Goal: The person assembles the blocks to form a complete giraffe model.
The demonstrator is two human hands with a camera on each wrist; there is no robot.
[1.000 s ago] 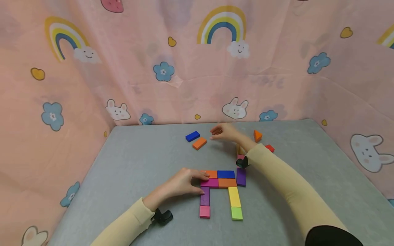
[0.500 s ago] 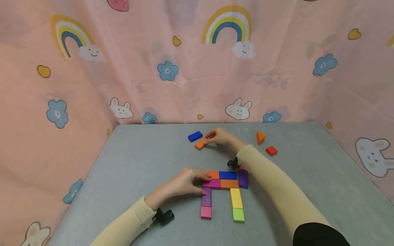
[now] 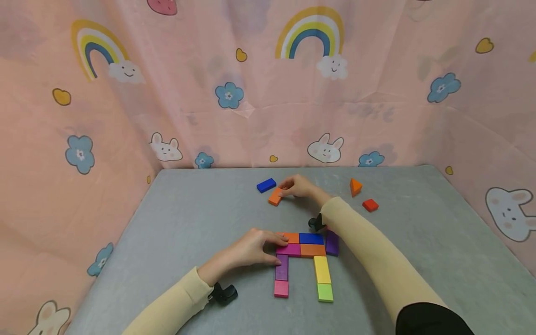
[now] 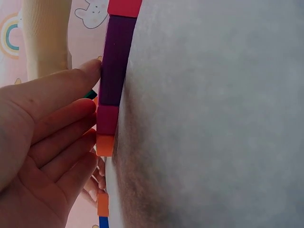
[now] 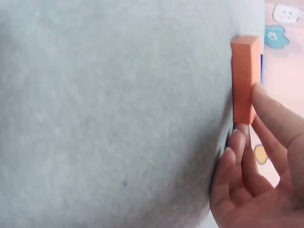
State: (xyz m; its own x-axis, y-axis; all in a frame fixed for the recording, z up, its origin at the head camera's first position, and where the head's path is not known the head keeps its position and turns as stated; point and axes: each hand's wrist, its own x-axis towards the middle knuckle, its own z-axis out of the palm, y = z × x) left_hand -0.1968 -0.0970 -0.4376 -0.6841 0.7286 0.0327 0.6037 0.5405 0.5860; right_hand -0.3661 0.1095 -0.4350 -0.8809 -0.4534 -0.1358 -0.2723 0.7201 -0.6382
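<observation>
At the back of the table my right hand (image 3: 298,186) pinches the near right end of an orange block (image 3: 274,197). In the right wrist view, the thumb presses that block's side and the fingertips meet its end. A blue block (image 3: 266,185) lies just beyond it. My left hand (image 3: 251,249) rests its thumb and extended fingers against the left side of a flat block figure, near its purple block (image 3: 282,269) and magenta block (image 3: 291,250). The figure also has a blue block (image 3: 311,238), a yellow block (image 3: 322,270) and a dark purple block (image 3: 332,243).
An orange triangular block (image 3: 355,187) and a red block (image 3: 370,205) lie at the back right. The right forearm passes over the figure's upper right part and hides some of it. A pink patterned curtain (image 3: 251,125) hangs behind the grey table (image 3: 188,209).
My right hand has come left and down to the orange block and taken hold of it; the block has turned slightly. My left hand stays at the figure. The view has shifted a little.
</observation>
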